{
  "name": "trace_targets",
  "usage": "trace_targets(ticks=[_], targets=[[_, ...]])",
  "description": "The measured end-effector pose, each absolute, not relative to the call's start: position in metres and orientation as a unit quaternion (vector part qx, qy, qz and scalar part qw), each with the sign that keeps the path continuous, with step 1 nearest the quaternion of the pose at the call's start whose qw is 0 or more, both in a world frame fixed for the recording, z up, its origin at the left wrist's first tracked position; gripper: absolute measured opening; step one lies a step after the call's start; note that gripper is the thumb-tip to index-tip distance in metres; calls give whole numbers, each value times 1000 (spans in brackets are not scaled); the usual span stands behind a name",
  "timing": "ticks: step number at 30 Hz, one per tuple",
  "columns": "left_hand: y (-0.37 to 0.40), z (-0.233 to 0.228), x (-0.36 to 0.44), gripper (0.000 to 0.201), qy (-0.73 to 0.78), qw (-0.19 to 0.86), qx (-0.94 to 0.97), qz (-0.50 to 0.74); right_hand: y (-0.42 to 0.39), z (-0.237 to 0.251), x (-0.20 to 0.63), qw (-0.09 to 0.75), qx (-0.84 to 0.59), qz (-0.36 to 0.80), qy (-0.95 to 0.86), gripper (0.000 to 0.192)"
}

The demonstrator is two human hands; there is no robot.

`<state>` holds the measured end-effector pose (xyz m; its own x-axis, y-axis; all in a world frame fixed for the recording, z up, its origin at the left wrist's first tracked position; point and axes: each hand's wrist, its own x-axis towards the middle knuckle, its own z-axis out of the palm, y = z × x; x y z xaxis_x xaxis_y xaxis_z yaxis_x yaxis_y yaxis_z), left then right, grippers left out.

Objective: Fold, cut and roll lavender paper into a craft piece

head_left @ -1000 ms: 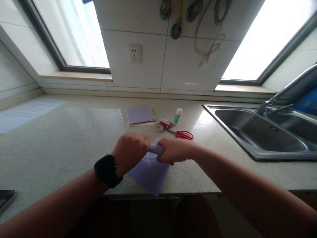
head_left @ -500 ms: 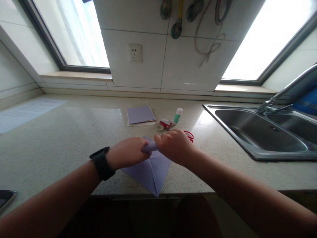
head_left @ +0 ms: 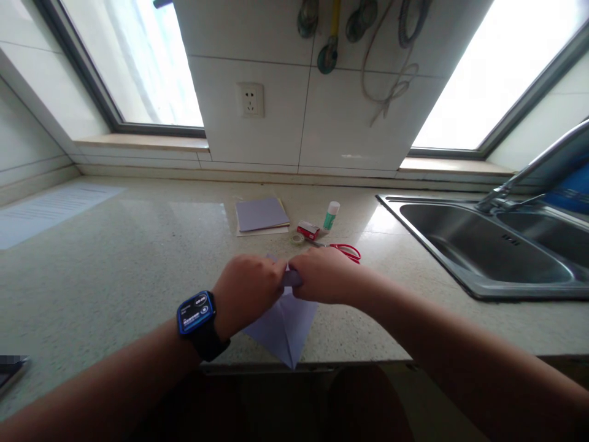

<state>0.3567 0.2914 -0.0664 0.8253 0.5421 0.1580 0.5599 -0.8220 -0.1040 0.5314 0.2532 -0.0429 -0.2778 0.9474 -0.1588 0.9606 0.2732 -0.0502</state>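
Observation:
A folded sheet of lilac paper [head_left: 288, 325] lies at the counter's front edge, its lower point reaching just past the edge. My left hand [head_left: 253, 285], with a black smartwatch [head_left: 196, 313] on the wrist, is closed on the paper's upper folded part. Close beside it, my right hand [head_left: 324, 276] pinches the same raised fold from the right. Between the two hands only a short strip of the fold shows; the fingertips are partly hidden. Red-handled scissors [head_left: 346, 250] lie just behind my right hand.
Behind the hands are a stack of coloured paper [head_left: 262, 213], a roll of tape [head_left: 297, 238], a small red box [head_left: 308, 230] and a glue stick [head_left: 331, 216]. A steel sink [head_left: 488, 245] is at right. A printed sheet [head_left: 50, 212] and a dark phone-like object [head_left: 11, 373] are at left.
My left hand has moved right and turned, so the fingers are nearer my right hand and the watch face shows. My right hand has shifted slightly down, uncovering more of the scissors.

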Motion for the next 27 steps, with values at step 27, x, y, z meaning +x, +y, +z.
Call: trace_targets(ticks=[27], targets=[[296,-68,352,16,-333,-39,-941,-42,241,-40,529,-8,583,43,811,11]])
